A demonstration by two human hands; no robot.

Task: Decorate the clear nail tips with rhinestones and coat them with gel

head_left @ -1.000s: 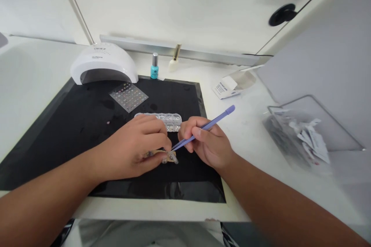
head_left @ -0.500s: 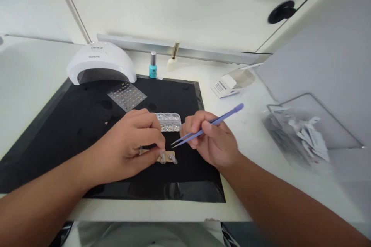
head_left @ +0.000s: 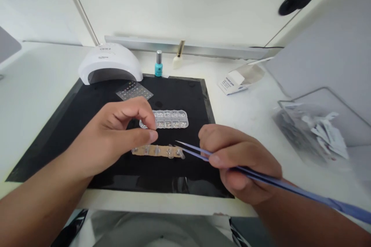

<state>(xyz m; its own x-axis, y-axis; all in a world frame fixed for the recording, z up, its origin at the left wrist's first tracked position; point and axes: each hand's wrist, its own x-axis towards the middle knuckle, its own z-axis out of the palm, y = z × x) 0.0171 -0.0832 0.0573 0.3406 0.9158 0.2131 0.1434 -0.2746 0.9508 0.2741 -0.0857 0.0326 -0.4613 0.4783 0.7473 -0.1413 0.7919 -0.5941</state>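
Left hand (head_left: 113,133) has risen off the tan strip (head_left: 162,151) on the black mat (head_left: 185,96), fingertips (head_left: 153,136) close together, any grip impossible to tell; right hand (head_left: 246,158) pinches purple tweezers (head_left: 261,177), tips near the strip.

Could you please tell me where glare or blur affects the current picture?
Head view: pale reflections streak the glossy front strip of the black mat; the plastic bag at right looks smeared; lettering on the white lamp is soft.
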